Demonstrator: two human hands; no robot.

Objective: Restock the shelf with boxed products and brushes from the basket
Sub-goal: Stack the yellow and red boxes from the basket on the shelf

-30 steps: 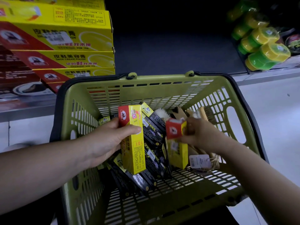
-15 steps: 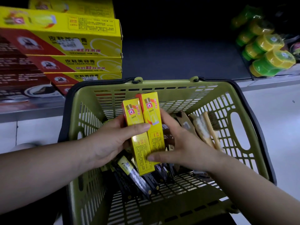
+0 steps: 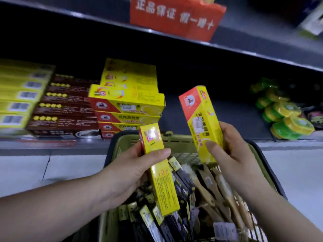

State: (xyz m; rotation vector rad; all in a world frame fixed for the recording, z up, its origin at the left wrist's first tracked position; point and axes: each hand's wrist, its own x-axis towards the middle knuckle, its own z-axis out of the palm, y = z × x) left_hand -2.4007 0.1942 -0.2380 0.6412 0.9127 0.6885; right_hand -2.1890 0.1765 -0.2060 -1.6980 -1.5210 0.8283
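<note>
My left hand [image 3: 129,173] grips a long yellow box [image 3: 161,173] with a red end, held above the green basket [image 3: 176,144]. My right hand [image 3: 232,154] holds a second yellow and red box [image 3: 201,119], raised higher and tilted toward the shelf [image 3: 218,116]. Inside the basket lie several black and yellow boxes [image 3: 181,182] on the left and wooden brushes [image 3: 222,189] on the right. A stack of matching yellow boxes [image 3: 129,105] stands on the shelf just left of the basket's far rim.
Dark brown boxes [image 3: 66,109] and more yellow boxes [image 3: 19,95] fill the shelf's left part. Green and yellow round tins [image 3: 286,116] are piled at the right. A bare dark stretch of shelf lies between stack and tins. A red sign [image 3: 174,16] hangs on the shelf above.
Both hands have lifted out of the basket, each with one yellow box; the boxes were side by side, now they are apart. The view has tilted up toward the shelf.
</note>
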